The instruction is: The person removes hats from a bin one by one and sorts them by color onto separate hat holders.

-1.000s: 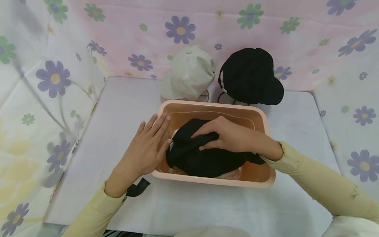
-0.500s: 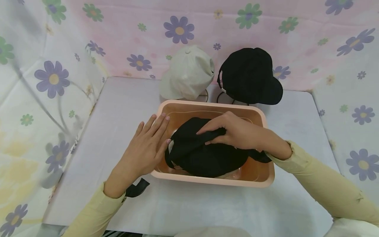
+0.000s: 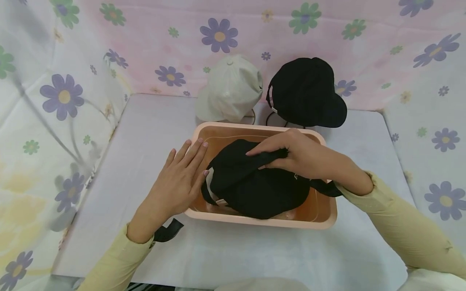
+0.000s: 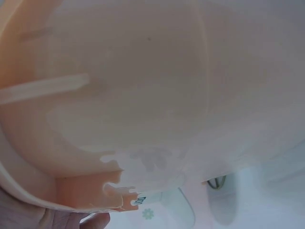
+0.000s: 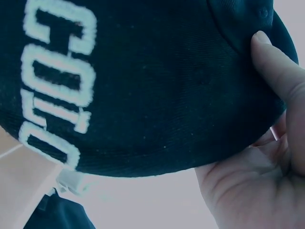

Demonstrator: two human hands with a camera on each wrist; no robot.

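Note:
A black cap [image 3: 251,194] is inside the peach plastic tub [image 3: 262,222], its strap opening towards the left wall. My right hand [image 3: 302,155] pinches a fold of the cap's crown between thumb and fingers. White raised lettering shows on the cap [image 5: 143,95] in the right wrist view, with the thumb [image 5: 276,67] pressed against the fabric. My left hand [image 3: 178,182] rests on the tub's left rim, palm down and fingers straight. In the left wrist view the tub's wall [image 4: 143,95] fills most of the frame.
Behind the tub, an off-white cap [image 3: 231,89] and another black cap [image 3: 306,93] sit raised on wire stands. Flower-print cloth walls [image 3: 174,44] surround the white-covered table [image 3: 153,117]. A black strap [image 3: 169,230] hangs by the left wrist.
My right hand has drawn back to the right and farther from my body, with the pinched cap shifting right along with it. The left hand has stayed on the rim.

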